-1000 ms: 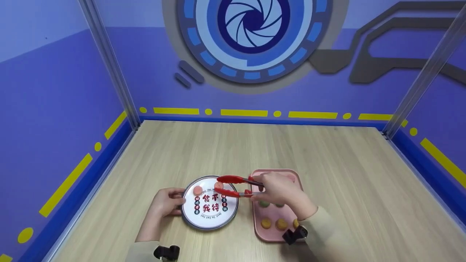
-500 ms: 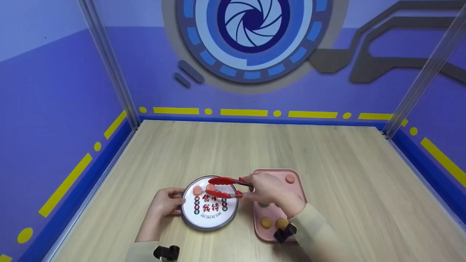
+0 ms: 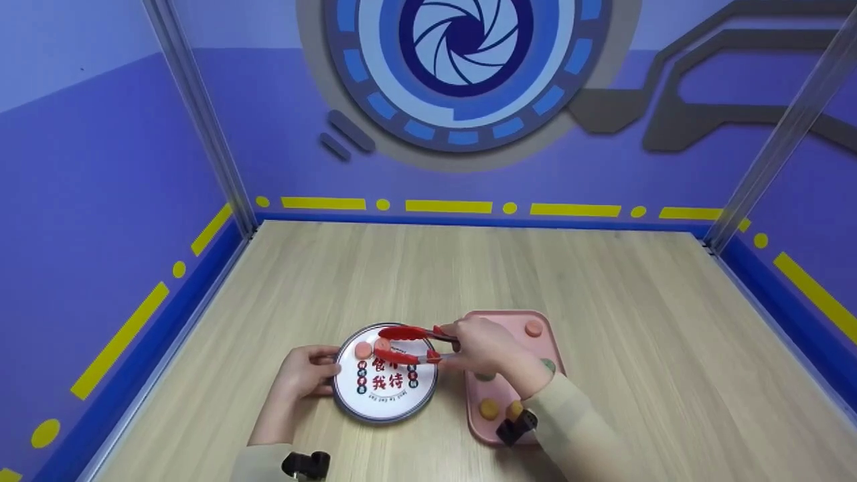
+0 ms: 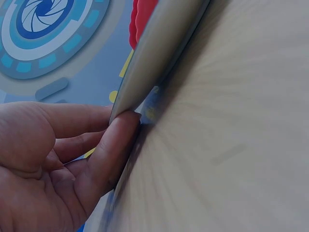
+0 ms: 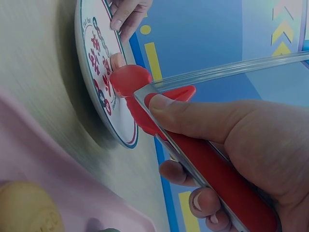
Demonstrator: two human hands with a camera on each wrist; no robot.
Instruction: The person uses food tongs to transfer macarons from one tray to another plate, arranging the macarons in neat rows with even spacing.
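Observation:
A white plate (image 3: 385, 405) with a blue rim and red characters lies on the table. My left hand (image 3: 301, 373) pinches its left rim between thumb and fingers; the left wrist view shows the plate's edge (image 4: 159, 48) from the side. In my right hand (image 3: 483, 345) are red-tipped metal tongs (image 3: 406, 357), gripped around their handles (image 5: 207, 169). The tong tips reach over the plate on either side of a pink round macaron-like piece (image 3: 382, 344). Another pink piece (image 3: 363, 350) sits just left of it on the plate.
Right of the plate stands a pink tray (image 3: 509, 313), partly under my right forearm. On it are a pink piece (image 3: 533, 328), green pieces (image 3: 548, 365) and yellow pieces (image 3: 489, 408). Blue-purple walls (image 3: 335, 174) enclose the wooden table (image 3: 636, 321).
My right hand has moved left with the tongs, bringing the second pink piece across the plate close to the first. The left hand and plate have stayed in place.

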